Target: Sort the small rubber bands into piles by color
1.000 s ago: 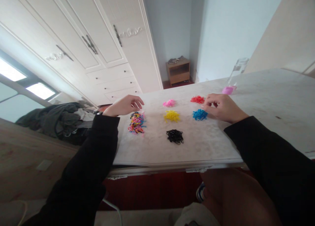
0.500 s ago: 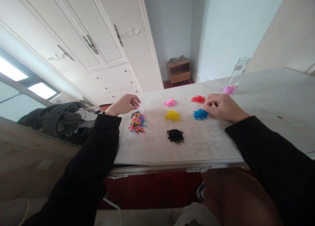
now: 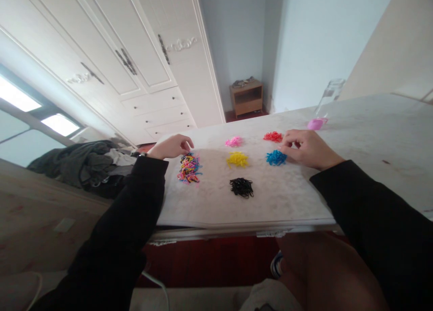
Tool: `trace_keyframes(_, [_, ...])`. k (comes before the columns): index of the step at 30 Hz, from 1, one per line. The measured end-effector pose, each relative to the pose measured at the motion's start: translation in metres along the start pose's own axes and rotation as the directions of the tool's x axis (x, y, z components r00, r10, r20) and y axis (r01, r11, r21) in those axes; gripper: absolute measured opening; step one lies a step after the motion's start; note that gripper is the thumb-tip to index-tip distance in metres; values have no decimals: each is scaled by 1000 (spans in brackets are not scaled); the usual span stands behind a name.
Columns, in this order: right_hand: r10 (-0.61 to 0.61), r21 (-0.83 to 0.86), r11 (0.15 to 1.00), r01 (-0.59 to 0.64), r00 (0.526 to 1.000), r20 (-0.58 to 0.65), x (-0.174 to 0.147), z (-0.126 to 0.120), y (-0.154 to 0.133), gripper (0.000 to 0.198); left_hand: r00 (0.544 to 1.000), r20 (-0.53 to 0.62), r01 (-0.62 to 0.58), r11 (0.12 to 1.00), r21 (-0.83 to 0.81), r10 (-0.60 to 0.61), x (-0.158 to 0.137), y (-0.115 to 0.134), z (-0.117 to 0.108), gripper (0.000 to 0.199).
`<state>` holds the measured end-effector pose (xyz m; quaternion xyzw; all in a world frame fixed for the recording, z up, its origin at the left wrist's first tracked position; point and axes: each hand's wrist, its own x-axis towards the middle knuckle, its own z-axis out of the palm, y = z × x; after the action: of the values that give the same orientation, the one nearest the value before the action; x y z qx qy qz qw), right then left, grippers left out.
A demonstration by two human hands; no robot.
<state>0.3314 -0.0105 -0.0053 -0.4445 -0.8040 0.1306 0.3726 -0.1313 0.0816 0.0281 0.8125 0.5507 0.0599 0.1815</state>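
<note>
My left hand [image 3: 172, 146] is at the far end of a mixed pile of small coloured loops [image 3: 189, 169], which look like rubber bands. Its fingers are bent downward and drawn together at the pile's edge; anything between them is too small to make out. Beside the blue pile [image 3: 276, 157] rests my right hand [image 3: 302, 149], thumb and fingers pinched together, their tips partly hidden. A red pile [image 3: 273, 136] lies just beyond it. Between the hands are a pink pile [image 3: 234, 141], a yellow pile [image 3: 237, 159] and, nearer me, a black pile [image 3: 241, 187].
The piles lie on a pale table [image 3: 209, 207] whose front edge is close to my legs. A clear glass bottle with pink at its base [image 3: 316, 123] stands at the back right. Dark clothes [image 3: 81, 164] are heaped to the left. A small wooden cabinet [image 3: 248, 104] stands beyond the table.
My left hand has come down slightly to the mixed pile, and its fingers have drawn closer together. The right hand stays beside the blue pile. The piles look unchanged.
</note>
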Motion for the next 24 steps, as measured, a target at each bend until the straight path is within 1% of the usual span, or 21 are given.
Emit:
trace_keyframes(3, [-4,5,1000,4,1000,3,0,0,0,27,1000,31,-6,1000,13,6,1,-2,0,26])
trace_keyframes(10, [-4,0,1000,4,1000,4,0,1,2,26,999,18,-40,996,75,38,-1,0,-4,26])
trace_keyframes(18, [-12,4,1000,12,1000,5,0,0,1,24,1000,14,-2,983,184,0,-10,18,-7,35])
trace_keyframes(20, [-9,3,1000,9,1000,5,0,1,1,25,999,35,-19,983,183,13,-13,23,-8,36])
trace_keyframes(24, [-13,3,1000,13,1000,2,0,2,3,28,990,136,-57,990,127,40,-17,26,-8,35])
